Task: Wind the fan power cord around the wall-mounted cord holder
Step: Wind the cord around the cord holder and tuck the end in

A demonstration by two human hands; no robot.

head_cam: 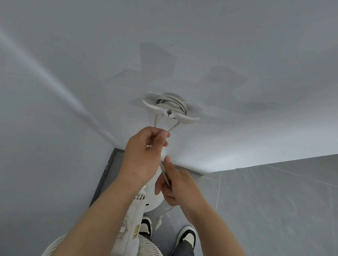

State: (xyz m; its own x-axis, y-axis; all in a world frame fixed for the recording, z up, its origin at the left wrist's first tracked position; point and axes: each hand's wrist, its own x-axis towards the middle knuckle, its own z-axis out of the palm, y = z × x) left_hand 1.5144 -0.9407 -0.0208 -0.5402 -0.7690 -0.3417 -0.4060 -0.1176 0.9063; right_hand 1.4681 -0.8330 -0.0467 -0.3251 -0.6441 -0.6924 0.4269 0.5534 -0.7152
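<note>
Pale grey wall carries the white petal-shaped plastic cord holder (170, 107) at 12 o'clock, coils wound on. My left hand (143, 152) pinches the thin white power cord (173, 127); my right hand (177, 187) grips slack at 5 o'clock. Risk, I judge: slackened tension lets loops slip off.

I see grey tiled floor (277, 211) filling lower right of view, pale grout lines crossing it. White fan base (154, 202) stands on it near centre, hard against wall corner. Two black-and-white shoes (187, 236) planted on tiles at 5 o'clock of base. White wall (245, 73) carries cord holder (170, 108), at 12 o'clock from base.
</note>
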